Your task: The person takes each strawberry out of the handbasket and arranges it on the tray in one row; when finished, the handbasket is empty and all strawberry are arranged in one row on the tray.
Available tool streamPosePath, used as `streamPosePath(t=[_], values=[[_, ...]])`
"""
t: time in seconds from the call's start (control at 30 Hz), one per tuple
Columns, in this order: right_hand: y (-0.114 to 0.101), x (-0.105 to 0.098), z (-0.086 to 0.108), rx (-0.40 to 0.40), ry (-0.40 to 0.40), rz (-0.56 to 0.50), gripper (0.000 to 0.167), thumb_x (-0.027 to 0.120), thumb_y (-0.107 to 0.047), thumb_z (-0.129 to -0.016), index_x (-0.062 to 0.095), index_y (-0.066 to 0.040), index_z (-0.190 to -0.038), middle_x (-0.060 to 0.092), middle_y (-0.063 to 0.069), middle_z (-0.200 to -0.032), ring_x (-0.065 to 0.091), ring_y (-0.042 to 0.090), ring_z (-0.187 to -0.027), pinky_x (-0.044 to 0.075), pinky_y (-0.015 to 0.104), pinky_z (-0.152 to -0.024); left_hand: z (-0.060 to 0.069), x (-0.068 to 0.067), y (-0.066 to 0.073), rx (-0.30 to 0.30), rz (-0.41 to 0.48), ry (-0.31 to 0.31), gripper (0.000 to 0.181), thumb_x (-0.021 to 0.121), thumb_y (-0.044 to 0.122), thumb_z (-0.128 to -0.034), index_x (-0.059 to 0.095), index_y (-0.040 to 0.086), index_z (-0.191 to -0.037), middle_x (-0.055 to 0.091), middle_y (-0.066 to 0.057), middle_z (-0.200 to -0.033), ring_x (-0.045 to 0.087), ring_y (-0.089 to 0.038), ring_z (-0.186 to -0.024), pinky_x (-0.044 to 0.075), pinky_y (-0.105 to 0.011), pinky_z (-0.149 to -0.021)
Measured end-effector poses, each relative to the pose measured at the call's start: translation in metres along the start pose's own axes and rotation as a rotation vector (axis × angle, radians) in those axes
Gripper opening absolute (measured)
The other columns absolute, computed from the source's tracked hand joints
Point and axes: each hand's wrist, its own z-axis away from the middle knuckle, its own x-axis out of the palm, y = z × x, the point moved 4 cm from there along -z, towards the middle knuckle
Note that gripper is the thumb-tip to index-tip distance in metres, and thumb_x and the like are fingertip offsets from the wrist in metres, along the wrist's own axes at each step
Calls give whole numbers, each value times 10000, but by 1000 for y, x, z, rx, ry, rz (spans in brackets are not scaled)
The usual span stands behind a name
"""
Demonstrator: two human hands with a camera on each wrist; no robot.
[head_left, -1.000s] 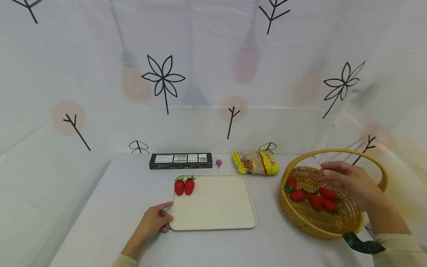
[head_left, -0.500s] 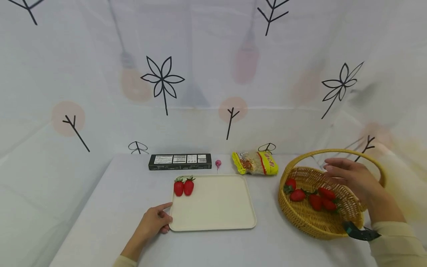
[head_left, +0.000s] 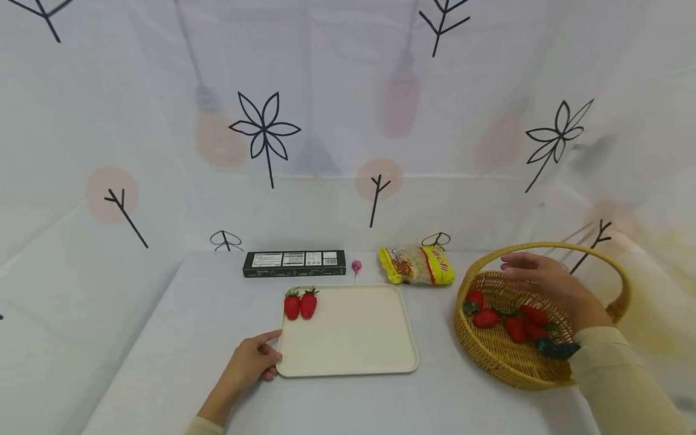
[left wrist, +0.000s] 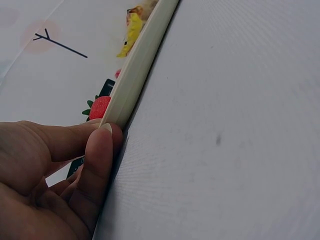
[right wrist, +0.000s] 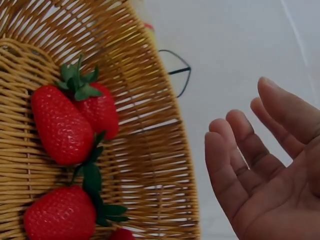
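Observation:
In the head view my left hand is at the left edge of a cream rectangular tray. The left wrist view shows its thumb and a finger pinching the tray's rim. Two red strawberries with green leaves lie in the tray's far left corner. My right hand hovers over the far part of a wicker basket, below its arched handle, holding nothing. Its fingers are apart and loosely bent in the right wrist view. Several strawberries lie inside the basket; the hand and wrist partly cover it.
Behind the tray lie a black box with white labels, a pink lollipop and a yellow packet of pale dry food. A white patterned cloth hangs behind the white table.
My right hand has shifted left over the basket, after a slight move to the right. The left hand, the tray and the strawberries stay in place.

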Motion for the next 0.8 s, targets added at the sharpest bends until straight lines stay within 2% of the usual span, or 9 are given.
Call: streamPosePath(t=[0.27,0.4,0.57,0.8], values=[[21,17,-20,56,-91,79,548,594,-227,-1044,426,93,-1457,589,49,-1332,608,13,-1089,569,411,-972,1,0,1,-16,2,-3,608,740,-30,-865,530,-52,-1436,608,-106,-829,639,-161,-589,592,-293,-518],[31,23,-27,88,-116,109,562,614,-256,-1033,456,82,-1453,576,142,-1382,605,25,-1091,561,397,-972,0,2,-1,-26,-2,-7,601,733,-24,-868,536,-42,-1436,608,-99,-831,639,-153,-592,595,-290,-527],[47,29,-32,131,-159,94,556,641,-232,-1015,473,54,-1461,526,218,-1447,601,60,-1123,555,397,-977,0,2,-4,-26,1,-18,597,724,-31,-874,529,-49,-1438,611,-98,-837,642,-148,-592,597,-287,-530],[55,34,-34,143,-184,106,507,684,-221,-981,545,26,-1402,536,184,-1414,592,114,-1117,560,341,-907,0,-1,0,-29,-10,-9,591,724,-25,-875,534,-47,-1434,612,-101,-844,646,-153,-598,603,-298,-538]])
